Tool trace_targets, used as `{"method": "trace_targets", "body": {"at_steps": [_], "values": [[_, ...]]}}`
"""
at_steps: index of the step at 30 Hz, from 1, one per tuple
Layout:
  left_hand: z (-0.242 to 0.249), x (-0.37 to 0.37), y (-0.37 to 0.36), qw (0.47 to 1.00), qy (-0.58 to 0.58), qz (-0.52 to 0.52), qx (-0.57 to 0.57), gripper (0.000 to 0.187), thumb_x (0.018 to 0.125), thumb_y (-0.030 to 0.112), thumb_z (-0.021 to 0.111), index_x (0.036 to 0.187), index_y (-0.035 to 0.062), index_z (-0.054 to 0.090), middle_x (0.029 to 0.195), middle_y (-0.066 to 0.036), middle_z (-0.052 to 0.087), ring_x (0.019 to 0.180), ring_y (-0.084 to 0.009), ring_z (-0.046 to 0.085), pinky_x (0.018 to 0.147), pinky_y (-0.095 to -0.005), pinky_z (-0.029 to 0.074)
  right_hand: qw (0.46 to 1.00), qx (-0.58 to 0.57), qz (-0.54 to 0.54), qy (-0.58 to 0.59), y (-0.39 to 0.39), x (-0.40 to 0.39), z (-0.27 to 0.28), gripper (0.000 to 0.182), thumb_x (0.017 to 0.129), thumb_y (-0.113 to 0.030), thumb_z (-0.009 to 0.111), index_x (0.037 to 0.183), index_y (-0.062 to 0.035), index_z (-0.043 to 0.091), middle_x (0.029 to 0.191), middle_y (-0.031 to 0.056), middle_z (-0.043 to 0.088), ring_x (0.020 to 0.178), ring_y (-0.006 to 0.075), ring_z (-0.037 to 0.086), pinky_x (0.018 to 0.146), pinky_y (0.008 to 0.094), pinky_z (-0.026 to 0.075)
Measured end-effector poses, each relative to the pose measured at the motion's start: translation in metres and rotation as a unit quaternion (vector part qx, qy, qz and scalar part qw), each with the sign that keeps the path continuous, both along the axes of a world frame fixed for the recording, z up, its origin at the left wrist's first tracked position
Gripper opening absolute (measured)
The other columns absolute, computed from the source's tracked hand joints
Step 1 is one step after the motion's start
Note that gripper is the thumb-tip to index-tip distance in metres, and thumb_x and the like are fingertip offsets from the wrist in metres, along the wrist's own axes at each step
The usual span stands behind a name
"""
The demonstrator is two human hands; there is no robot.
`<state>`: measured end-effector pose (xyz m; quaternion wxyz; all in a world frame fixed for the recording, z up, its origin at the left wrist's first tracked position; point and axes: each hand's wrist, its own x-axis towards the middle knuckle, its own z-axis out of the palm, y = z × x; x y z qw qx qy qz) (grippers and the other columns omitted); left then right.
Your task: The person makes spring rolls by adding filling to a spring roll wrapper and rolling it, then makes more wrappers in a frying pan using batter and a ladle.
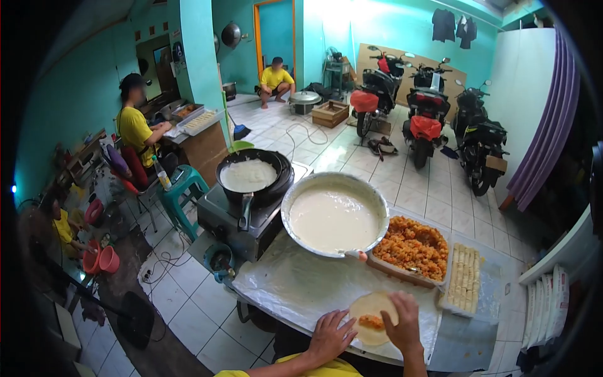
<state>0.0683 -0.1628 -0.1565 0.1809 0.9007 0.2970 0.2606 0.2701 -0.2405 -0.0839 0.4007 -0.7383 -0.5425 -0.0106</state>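
Observation:
A thin round wrapper [375, 304] lies on the plastic-covered table, with a small strip of orange filling [370, 322] on it. My left hand [331, 334] rests at the wrapper's left edge, fingers spread, palm down. Over the wrapper's right side is my right hand [404, 317], thumb apart from the fingers, nothing visible between them. Beyond my hands stands a large pot of pale batter [336, 217]. To its right are a container of orange filling [411, 248] and a tray of pale rolls [463, 278].
Left of the pot, a pan [249, 174] with pale batter sits on a stove [242, 220]. A teal stool [182, 195] stands beyond it. One person [135, 129] sits at the left, another [276, 78] squats at the back. Several motorbikes [427, 110] are parked behind.

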Motion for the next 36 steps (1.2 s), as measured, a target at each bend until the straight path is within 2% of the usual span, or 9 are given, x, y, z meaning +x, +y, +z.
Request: {"method": "trace_targets", "body": {"at_steps": [2,3,7,11,16,23,28,29,36], "values": [[-0.002,0.002,-0.001,1.0,0.006,-0.001,0.02,0.039,0.094,0.035,0.067,0.125,0.0115,0.068,0.135,-0.011,0.058,0.128,-0.0297,0.05,0.109,-0.0446,0.038,0.984,-0.077,0.138,-0.077,0.006,0.0,0.007,0.044,0.086,-0.019,0.077,0.128,-0.0104,0.064,0.127,0.0132,0.062,0.125,0.0331,0.055,0.112,0.0522,0.037],[0.006,0.002,0.0,0.999,-0.015,0.002,0.031,0.034,0.094,0.03,0.068,0.122,0.0114,0.068,0.131,-0.012,0.06,0.122,-0.0303,0.055,0.106,-0.0426,0.04,0.984,-0.076,0.143,-0.077,0.011,-0.003,0.009,0.04,0.087,-0.019,0.076,0.125,-0.0118,0.067,0.124,0.0084,0.065,0.122,0.0281,0.057,0.111,0.0509,0.038],[-0.024,0.009,-0.003,0.999,-0.026,0.009,-0.023,0.042,0.094,0.032,0.066,0.131,0.0116,0.064,0.136,-0.017,0.055,0.13,-0.0368,0.046,0.11,-0.0525,0.035,0.976,-0.113,0.174,-0.061,0.033,0.004,0.013,0.034,0.09,-0.015,0.073,0.124,-0.0127,0.068,0.123,0.0057,0.066,0.121,0.0253,0.059,0.111,0.0501,0.039],[-0.011,0.008,-0.005,0.994,-0.068,0.037,-0.07,0.039,0.094,0.029,0.065,0.126,0.008,0.065,0.133,-0.017,0.056,0.127,-0.0365,0.048,0.11,-0.0513,0.036,0.96,-0.146,0.229,-0.072,0.057,0.009,0.005,0.034,0.09,-0.015,0.071,0.123,-0.0138,0.068,0.123,0.0041,0.066,0.124,0.0253,0.057,0.111,0.0495,0.038],[-0.009,-0.001,0.006,0.985,-0.149,0.001,-0.085,0.031,0.093,0.018,0.066,0.12,0.0046,0.064,0.124,-0.017,0.06,0.121,-0.0369,0.053,0.107,-0.0489,0.039,0.895,-0.261,0.302,-0.199,0.073,0.006,0.003,0.036,0.09,-0.014,0.068,0.125,-0.0194,0.068,0.126,-0.0003,0.065,0.132,0.023,0.052,0.117,0.0523,0.033],[-0.013,-0.003,0.019,0.957,-0.21,0.005,-0.199,0.029,0.091,0.013,0.065,0.119,0.0042,0.065,0.12,-0.018,0.061,0.119,-0.0376,0.054,0.106,-0.0503,0.041,0.849,-0.338,0.349,-0.21,0.089,0.004,0.008,0.04,0.086,-0.016,0.07,0.126,-0.023,0.069,0.122,-0.0004,0.065,0.131,0.0217,0.052,0.12,0.0544,0.028],[-0.014,-0.013,0.039,0.951,-0.16,-0.036,-0.262,0.03,0.092,0.019,0.068,0.12,0.0093,0.067,0.123,-0.015,0.062,0.117,-0.0322,0.057,0.104,-0.0456,0.042,0.802,-0.383,0.384,-0.249,0.099,0.004,0.012,0.025,0.084,-0.017,0.072,0.109,-0.0211,0.073,0.106,0.0021,0.063,0.121,0.0239,0.055,0.122,0.054,0.025],[-0.014,-0.011,0.045,0.951,-0.16,-0.043,-0.26,0.026,0.093,0.022,0.068,0.117,0.0115,0.069,0.124,-0.011,0.063,0.112,-0.0283,0.06,0.101,-0.0406,0.043,0.808,-0.379,0.38,-0.244,0.097,0.006,0.009,0.024,0.082,-0.018,0.074,0.106,-0.0218,0.073,0.106,0.0013,0.062,0.121,0.0248,0.055,0.122,0.0542,0.026],[0.008,-0.001,0.046,0.99,-0.071,-0.043,-0.113,0.02,0.092,0.016,0.068,0.112,0.0128,0.07,0.113,-0.001,0.069,0.106,-0.0207,0.062,0.092,-0.0386,0.045,0.853,-0.31,0.362,-0.213,0.07,0.027,0.007,0.025,0.079,-0.02,0.077,0.104,-0.0231,0.074,0.109,0.0006,0.061,0.121,0.0222,0.054,0.12,0.0542,0.03]]}}
